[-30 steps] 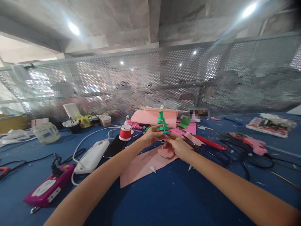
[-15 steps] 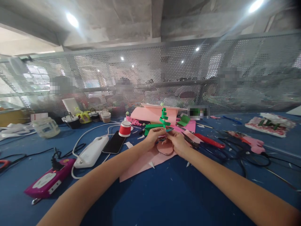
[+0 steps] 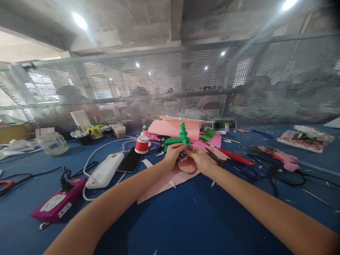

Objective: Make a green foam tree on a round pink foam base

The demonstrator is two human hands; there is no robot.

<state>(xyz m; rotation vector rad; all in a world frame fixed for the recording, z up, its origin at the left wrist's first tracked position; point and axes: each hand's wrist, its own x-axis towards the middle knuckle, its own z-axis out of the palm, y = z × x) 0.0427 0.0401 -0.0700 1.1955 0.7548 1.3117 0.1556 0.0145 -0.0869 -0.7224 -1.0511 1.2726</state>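
Note:
A green paper spiral (image 3: 183,133) stands upright like a small tree above my fingers. My left hand (image 3: 174,152) and my right hand (image 3: 198,158) meet at its base and pinch it together. Just below the hands lies a round pink paper disc (image 3: 186,165) on a larger pink sheet (image 3: 162,184), both on the blue table (image 3: 186,219). How the spiral's foot is fixed is hidden by my fingers.
A red-and-white cup (image 3: 141,144), a black phone (image 3: 130,160), a white power bank (image 3: 104,173) and a magenta device (image 3: 60,203) lie left. Red scissors (image 3: 235,158), a pink glue gun (image 3: 285,160) and black cables lie right. A perforated metal screen (image 3: 170,88) closes the back; people sit behind it.
The green spiral has dropped slightly lower and both hands have closed in more tightly around its base. The view has shifted a little.

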